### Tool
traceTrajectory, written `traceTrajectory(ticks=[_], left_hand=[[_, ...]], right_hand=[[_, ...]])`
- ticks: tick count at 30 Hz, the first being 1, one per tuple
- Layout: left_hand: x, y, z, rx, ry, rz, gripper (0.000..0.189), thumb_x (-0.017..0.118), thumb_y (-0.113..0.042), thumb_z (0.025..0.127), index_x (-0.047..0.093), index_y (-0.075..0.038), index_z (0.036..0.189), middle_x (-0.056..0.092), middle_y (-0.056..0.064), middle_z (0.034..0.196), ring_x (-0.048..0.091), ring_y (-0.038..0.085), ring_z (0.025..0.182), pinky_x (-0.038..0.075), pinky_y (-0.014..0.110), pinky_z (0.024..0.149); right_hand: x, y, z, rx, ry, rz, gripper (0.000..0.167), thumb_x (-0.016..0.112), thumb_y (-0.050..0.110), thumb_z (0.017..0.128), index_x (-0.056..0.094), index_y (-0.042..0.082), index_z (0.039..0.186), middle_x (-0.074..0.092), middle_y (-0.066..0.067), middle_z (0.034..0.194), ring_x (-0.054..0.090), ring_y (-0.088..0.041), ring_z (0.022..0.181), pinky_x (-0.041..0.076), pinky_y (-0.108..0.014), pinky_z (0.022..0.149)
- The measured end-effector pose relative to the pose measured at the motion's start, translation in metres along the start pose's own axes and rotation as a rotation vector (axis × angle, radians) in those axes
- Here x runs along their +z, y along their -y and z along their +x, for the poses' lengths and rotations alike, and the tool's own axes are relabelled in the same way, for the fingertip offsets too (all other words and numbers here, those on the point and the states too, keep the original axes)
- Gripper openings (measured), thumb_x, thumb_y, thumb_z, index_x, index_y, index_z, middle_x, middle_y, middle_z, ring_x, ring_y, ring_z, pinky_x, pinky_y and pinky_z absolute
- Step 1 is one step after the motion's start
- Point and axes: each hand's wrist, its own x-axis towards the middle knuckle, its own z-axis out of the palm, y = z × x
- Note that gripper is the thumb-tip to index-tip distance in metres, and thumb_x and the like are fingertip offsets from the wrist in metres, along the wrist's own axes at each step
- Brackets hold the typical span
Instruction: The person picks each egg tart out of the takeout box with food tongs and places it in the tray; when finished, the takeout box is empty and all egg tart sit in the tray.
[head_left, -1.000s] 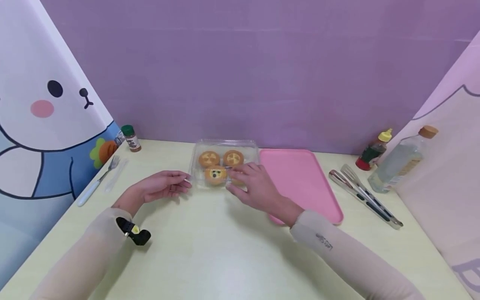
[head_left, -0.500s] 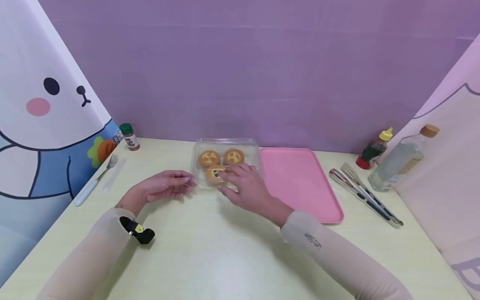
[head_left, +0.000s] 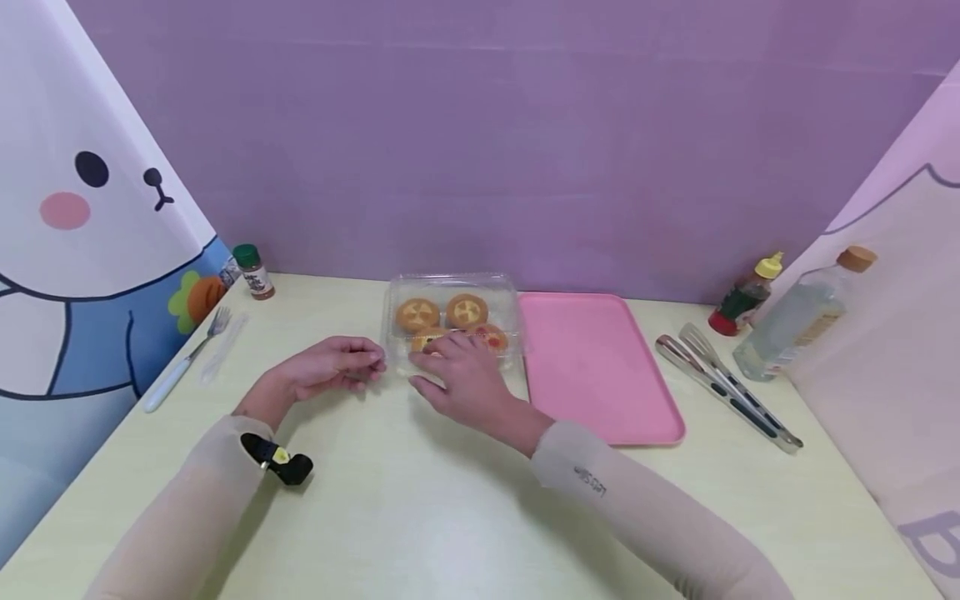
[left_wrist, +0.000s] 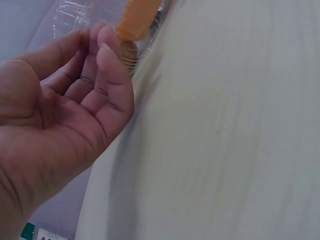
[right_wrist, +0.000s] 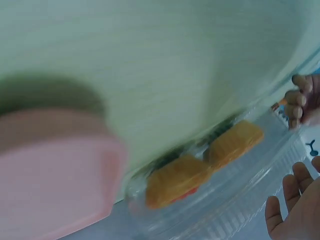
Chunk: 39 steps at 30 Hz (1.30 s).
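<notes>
A clear plastic clamshell box [head_left: 512, 315] stands at the back middle, with round tarts [head_left: 417, 315] in it. In the front row, one red-topped tart [head_left: 489, 337] shows and another is partly covered by my right hand [head_left: 467, 379]. That hand is at the box's front edge, fingers extended and a little spread, thumb apart. My left hand [head_left: 333, 365] is at the front left corner of the box [left_wrist: 72, 19], with thumb and fingers curved together. Whether its fingertips pinch the plastic rim is hidden. The right wrist view shows the tarts [right_wrist: 180, 180] through the box wall.
A pink tray [head_left: 600, 375] lies right of the box. Farther right are metal tongs [head_left: 723, 387], a sauce bottle [head_left: 742, 296] and a corked clear bottle [head_left: 802, 321]. On the left are a green-capped spice jar [head_left: 253, 271] and a fork [head_left: 187, 358].
My right hand has slid left along the front edge of the box, uncovering the red-topped tart and covering part of its neighbour. My left hand stays at the left corner.
</notes>
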Motion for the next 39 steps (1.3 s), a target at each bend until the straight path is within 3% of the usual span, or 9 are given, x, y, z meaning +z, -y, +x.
traceTrajectory(ticks=[7,14,22,32,39], left_hand=[[-0.003,0.000,0.003,-0.006,0.002,0.041,0.021,0.055,-0.023,0.104,0.058,-0.005,0.116,0.067,0.002,0.104,0.064,0.015,0.095,0.054,0.031,0.082],[-0.004,0.001,0.002,0.010,-0.001,0.054,0.019,0.053,-0.023,0.105,0.057,-0.006,0.113,0.066,0.002,0.102,0.063,0.016,0.092,0.054,0.030,0.079],[-0.002,-0.001,0.001,0.039,0.011,0.075,0.020,0.051,-0.023,0.106,0.057,-0.005,0.114,0.066,0.005,0.102,0.064,0.016,0.092,0.055,0.031,0.080],[0.000,0.000,0.003,0.073,0.005,0.117,0.020,0.048,-0.018,0.107,0.056,-0.001,0.113,0.066,0.006,0.102,0.064,0.016,0.093,0.056,0.032,0.081],[0.002,-0.001,0.003,0.085,0.010,0.155,0.018,0.045,-0.015,0.107,0.053,0.001,0.111,0.064,0.004,0.101,0.063,0.018,0.094,0.055,0.033,0.081]], right_hand=[[0.017,0.017,0.010,0.055,0.048,-0.153,0.029,0.063,0.043,0.097,0.071,0.030,0.122,0.067,0.008,0.113,0.057,-0.015,0.110,0.045,-0.036,0.094],[0.028,0.026,0.016,0.108,0.012,-0.254,0.028,0.062,0.047,0.097,0.072,0.034,0.119,0.065,0.011,0.104,0.055,-0.011,0.102,0.041,-0.031,0.087],[0.034,0.033,0.021,0.170,-0.039,-0.250,0.021,0.064,0.045,0.096,0.075,0.036,0.111,0.062,0.011,0.093,0.052,-0.013,0.097,0.038,-0.032,0.083],[0.038,0.047,0.029,0.345,0.026,-0.238,0.019,0.064,0.049,0.095,0.075,0.040,0.108,0.056,0.011,0.093,0.048,-0.014,0.099,0.035,-0.034,0.086],[0.041,0.053,0.033,0.393,0.038,-0.239,0.017,0.066,0.046,0.095,0.077,0.041,0.107,0.054,0.009,0.091,0.048,-0.014,0.098,0.035,-0.034,0.084]])
